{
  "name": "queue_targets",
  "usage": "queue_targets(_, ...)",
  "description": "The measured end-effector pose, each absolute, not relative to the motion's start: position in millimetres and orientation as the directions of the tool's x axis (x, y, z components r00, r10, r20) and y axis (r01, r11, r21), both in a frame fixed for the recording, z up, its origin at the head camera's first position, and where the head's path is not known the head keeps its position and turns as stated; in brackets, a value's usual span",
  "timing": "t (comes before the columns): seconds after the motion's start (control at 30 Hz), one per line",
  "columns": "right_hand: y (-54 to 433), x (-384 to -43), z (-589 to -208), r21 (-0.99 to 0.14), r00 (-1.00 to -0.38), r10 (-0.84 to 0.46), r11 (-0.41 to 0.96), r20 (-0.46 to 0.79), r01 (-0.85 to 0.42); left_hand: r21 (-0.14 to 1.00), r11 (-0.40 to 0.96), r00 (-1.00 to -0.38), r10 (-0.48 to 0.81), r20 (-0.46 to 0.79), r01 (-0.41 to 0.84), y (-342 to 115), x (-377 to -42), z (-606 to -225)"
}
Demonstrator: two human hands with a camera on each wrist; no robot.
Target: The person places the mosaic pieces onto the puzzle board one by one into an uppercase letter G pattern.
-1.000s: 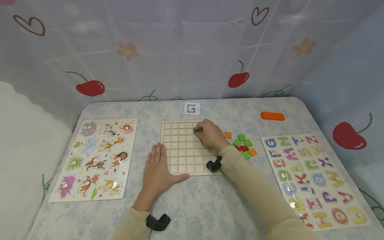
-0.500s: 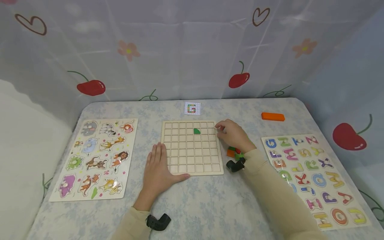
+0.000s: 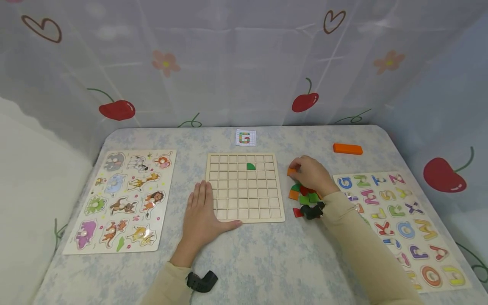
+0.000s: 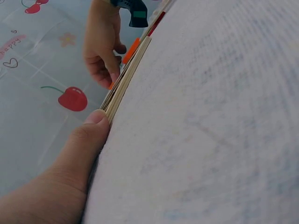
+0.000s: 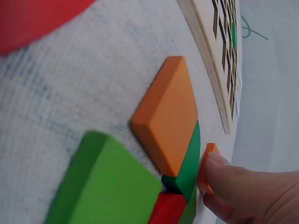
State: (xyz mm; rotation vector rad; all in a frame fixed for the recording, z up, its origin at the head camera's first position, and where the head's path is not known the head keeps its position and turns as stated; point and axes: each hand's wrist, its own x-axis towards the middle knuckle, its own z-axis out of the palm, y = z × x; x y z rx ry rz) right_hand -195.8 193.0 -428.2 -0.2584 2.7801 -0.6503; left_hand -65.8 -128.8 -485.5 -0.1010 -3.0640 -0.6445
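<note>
A wooden grid board (image 3: 231, 184) lies at the table's middle, with one green quarter-round tile (image 3: 250, 167) in an upper cell. My left hand (image 3: 200, 220) rests flat against the board's left side, fingers straight and thumb along its front edge. Right of the board, my right hand (image 3: 310, 173) pinches an orange square tile (image 3: 291, 171) between thumb and fingers. The right wrist view shows the thumb on that tile's face. Close below it are a loose orange tile (image 5: 168, 116), a light green tile (image 5: 107, 182) and a red piece (image 5: 168, 208), partly overlapping.
A small pattern card (image 3: 245, 137) with a coloured G lies behind the board. An animal puzzle (image 3: 127, 186) is at left, a letter puzzle (image 3: 386, 212) at right. An orange bar (image 3: 347, 148) sits at back right. A red tile (image 3: 298, 212) lies near the right wrist's black camera.
My right hand let go of the green tile in the board, moved right and took hold of an orange tile. Loose tiles beside the board shifted. My left hand stayed put.
</note>
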Motion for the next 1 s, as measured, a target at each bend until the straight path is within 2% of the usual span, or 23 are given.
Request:
queue_targets(0.33,187.7,-201.1,-426.8,-0.562,-0.942,-0.251,0.822,-0.22,-0.088,0.404,0.912,-0.998,0.064,0.017,0.065,-129.3,-65.4,-485.2)
queue_targets(0.67,130.8,-210.4,-426.4,-0.704,-0.927,-0.337,0.699,-0.168,-0.126,0.406,0.912,-0.998,0.056,0.016,0.058,-128.5,-65.4,-485.0)
queue_targets(1.0,77.5,-212.0,-433.3,-0.709,-0.904,-0.405,0.678,-0.139,-0.195,0.382,0.923,-0.999,0.051,0.018,0.054,-128.2,-66.7,-486.9)
